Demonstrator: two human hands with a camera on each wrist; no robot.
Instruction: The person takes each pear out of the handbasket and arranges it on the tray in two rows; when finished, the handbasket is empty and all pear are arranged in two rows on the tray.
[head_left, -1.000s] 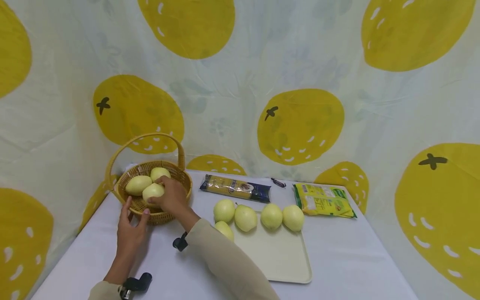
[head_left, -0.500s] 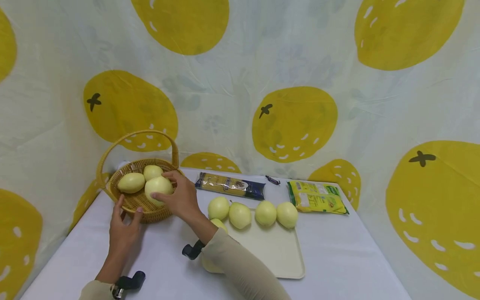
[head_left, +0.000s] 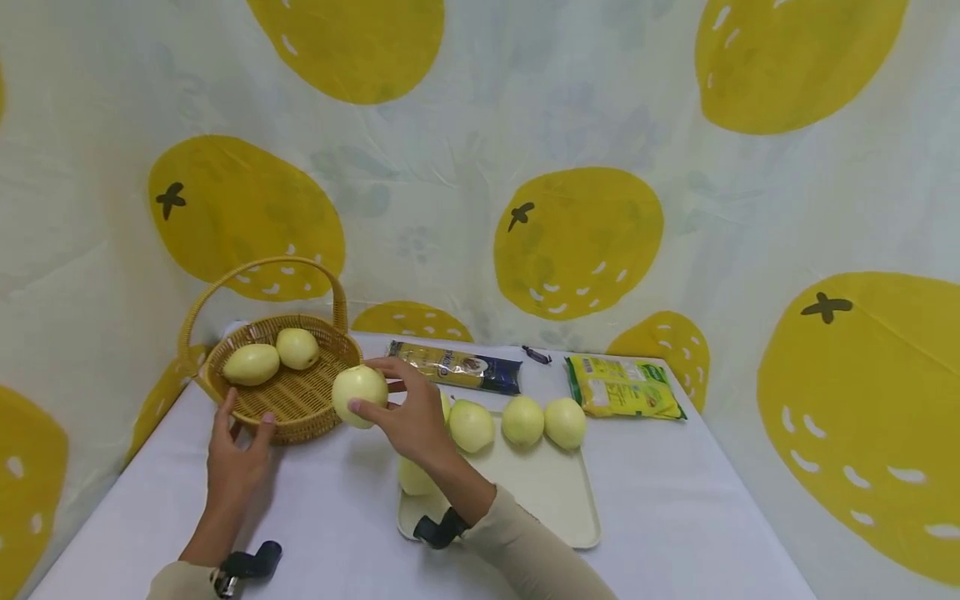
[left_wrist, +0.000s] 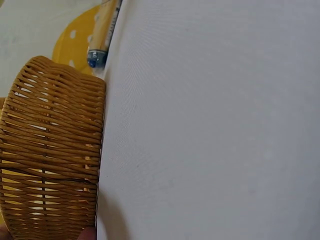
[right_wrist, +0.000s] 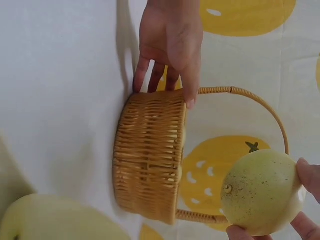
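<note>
My right hand grips a pale yellow pear between thumb and fingertips, just off the right side of a wicker basket. In the right wrist view the held pear shows its short stem and brown specks. My left hand touches the basket's near side. Its fingers lie fairly straight against the wicker, as the right wrist view shows. Two pears, one left and one behind it, sit inside the basket. Several pears rest on a cream tray, partly hidden by my right arm.
Behind the tray lies a long gold and blue packet. A small dark wrapped piece is right of it, then a yellow and green bag. The basket's tall handle arches over it. A lemon-printed cloth hangs behind the table.
My right hand has lifted one pear out of the basket and carried it right, toward the tray. The left hand stays at the basket. The head view has shifted slightly.
</note>
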